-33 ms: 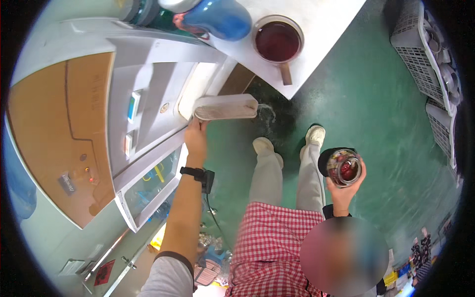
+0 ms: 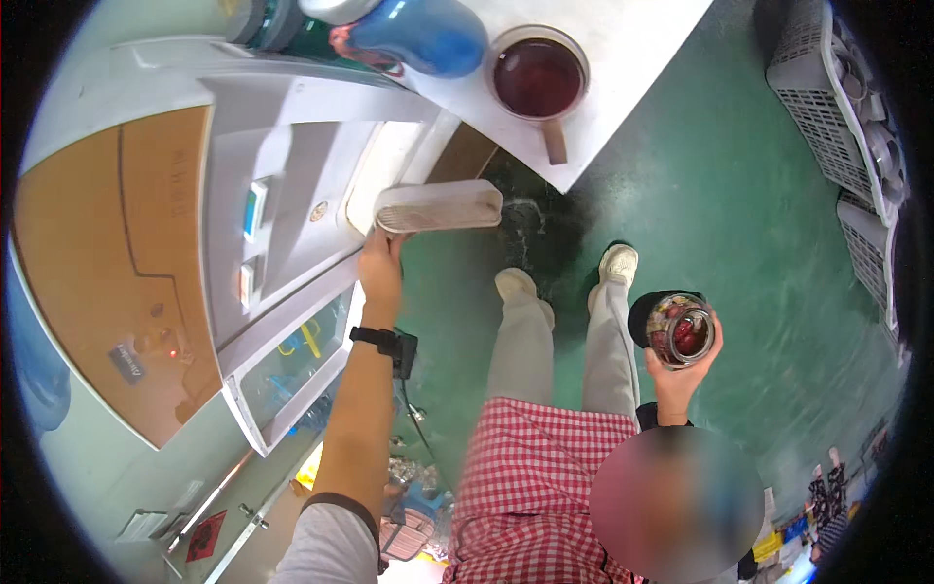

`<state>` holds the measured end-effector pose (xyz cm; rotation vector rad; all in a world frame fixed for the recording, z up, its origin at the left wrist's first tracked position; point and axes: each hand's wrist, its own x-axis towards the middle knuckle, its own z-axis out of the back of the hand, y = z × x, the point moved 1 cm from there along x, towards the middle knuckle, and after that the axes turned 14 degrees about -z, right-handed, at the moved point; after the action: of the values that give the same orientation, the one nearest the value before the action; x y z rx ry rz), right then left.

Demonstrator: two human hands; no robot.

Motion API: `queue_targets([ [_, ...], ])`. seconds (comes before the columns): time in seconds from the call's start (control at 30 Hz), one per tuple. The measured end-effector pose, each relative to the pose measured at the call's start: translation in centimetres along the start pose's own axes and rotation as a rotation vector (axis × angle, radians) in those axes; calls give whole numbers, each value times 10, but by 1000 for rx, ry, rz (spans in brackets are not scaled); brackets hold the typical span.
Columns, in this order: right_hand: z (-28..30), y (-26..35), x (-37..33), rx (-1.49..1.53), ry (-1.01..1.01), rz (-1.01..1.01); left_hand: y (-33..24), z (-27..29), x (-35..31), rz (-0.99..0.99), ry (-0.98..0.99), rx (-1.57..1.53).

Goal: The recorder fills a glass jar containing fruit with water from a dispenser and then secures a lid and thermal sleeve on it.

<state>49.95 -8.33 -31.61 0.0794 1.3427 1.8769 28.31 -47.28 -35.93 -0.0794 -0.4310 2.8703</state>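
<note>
My left hand (image 2: 380,277) reaches forward to a white machine that looks like a water dispenser (image 2: 282,165). Its fingers are closed at the near end of a long, rounded, off-white tray (image 2: 440,206) with a slotted top, which juts out from the machine's front. The fingertips are partly hidden by the tray. At the right, my right hand (image 2: 684,380) is wrapped round an open glass jar (image 2: 680,331). Inside the jar are red and pale pieces, some dark red. Behind the jar is a dark rounded thing that I cannot make out.
A glass mug (image 2: 553,146) of dark red liquid stands at a white table's corner (image 2: 623,97), beside a blue bottle (image 2: 433,39). A transparent-panelled door (image 2: 292,365) hangs open below the machine. White baskets (image 2: 815,122) stand at the far right. The green floor (image 2: 574,229) has a dark wet-looking patch.
The view has shifted slightly, so the machine, table and mug sit a little further left. Both hands keep their holds.
</note>
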Motion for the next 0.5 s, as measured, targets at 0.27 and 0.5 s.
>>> queue_targets([
  [0.27, 34, -17, 6, 3, 48, -33, -13, -9, -6, -1, -241, 57],
  [0.5, 40, -12, 13, 58, 104, -15, -26, -13, -19, 446, -576, -391],
])
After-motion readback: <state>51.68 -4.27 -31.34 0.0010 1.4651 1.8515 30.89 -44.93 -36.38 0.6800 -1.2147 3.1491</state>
